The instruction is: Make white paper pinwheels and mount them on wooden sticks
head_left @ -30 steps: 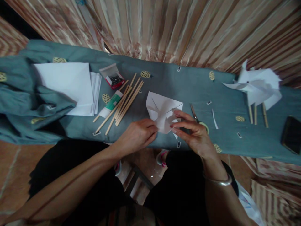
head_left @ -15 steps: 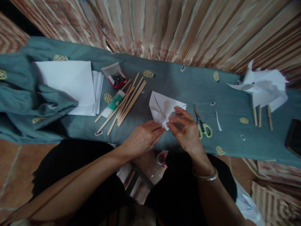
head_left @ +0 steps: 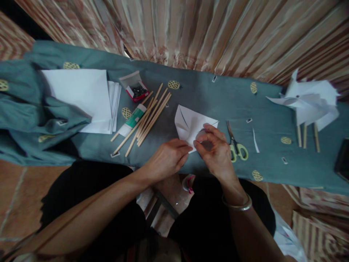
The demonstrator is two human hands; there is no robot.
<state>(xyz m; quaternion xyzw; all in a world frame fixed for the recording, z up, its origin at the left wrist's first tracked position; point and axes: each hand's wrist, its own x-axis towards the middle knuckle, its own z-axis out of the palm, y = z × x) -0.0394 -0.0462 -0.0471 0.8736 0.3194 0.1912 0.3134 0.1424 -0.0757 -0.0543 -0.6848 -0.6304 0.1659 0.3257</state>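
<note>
A white sheet of paper [head_left: 192, 122] with slits cut in from its corners lies before me on the green cloth. My left hand [head_left: 170, 156] is closed on the paper's near edge, fingers pressed together. From the other side, my right hand [head_left: 214, 147] pinches the paper between thumb and fingers close to the left fingertips. Part of the near corner is hidden under both hands. Just right of my right hand lie scissors [head_left: 237, 145] with pale green handles.
Left of the paper are several wooden sticks [head_left: 154, 120], a glue tube [head_left: 132, 120], a red box of small dark metal pieces [head_left: 137, 91] and stacked white paper [head_left: 79, 94]. Paper pinwheels [head_left: 313, 100] on sticks lie at right, past a paper strip [head_left: 255, 140]. A dark object [head_left: 343, 159] sits at the right edge.
Both hands stay on the paper's near part with small finger shifts. The near part of the paper looks flatter now. The whole view has shifted slightly.
</note>
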